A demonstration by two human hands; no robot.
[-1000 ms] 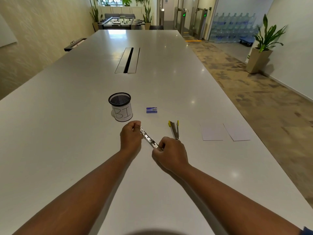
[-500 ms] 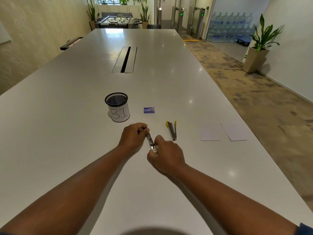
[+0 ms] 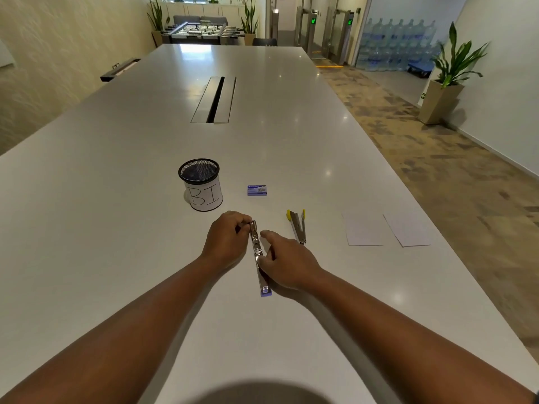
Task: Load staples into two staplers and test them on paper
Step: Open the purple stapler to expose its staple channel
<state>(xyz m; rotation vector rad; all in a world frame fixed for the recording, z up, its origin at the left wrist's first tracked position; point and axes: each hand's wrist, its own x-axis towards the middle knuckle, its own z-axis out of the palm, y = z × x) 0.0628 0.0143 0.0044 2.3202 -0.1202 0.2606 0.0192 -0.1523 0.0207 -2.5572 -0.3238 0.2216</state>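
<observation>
Purple stapler [image 3: 258,252] laid open, flat on table [image 3: 116,199], near middle. Far end pinched by left hand [image 3: 226,240]. Middle part held by right hand [image 3: 287,262], first finger straight. Yellow stapler [image 3: 297,225] just right. Staple box [image 3: 257,190] farther back. Two papers [image 3: 385,230] at right. Cup [image 3: 201,183] at left.

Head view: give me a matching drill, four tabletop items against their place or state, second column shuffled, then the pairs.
Things:
1. purple stapler
2. yellow stapler
3. staple box
4. mesh cup

Place or state:
A. upright, labelled "BI", far left
B. opened out flat, held by both hands
C. lying untouched, right of the hands
D. small and blue, between cup and yellow stapler

Pairs: 1-B, 2-C, 3-D, 4-A
</observation>
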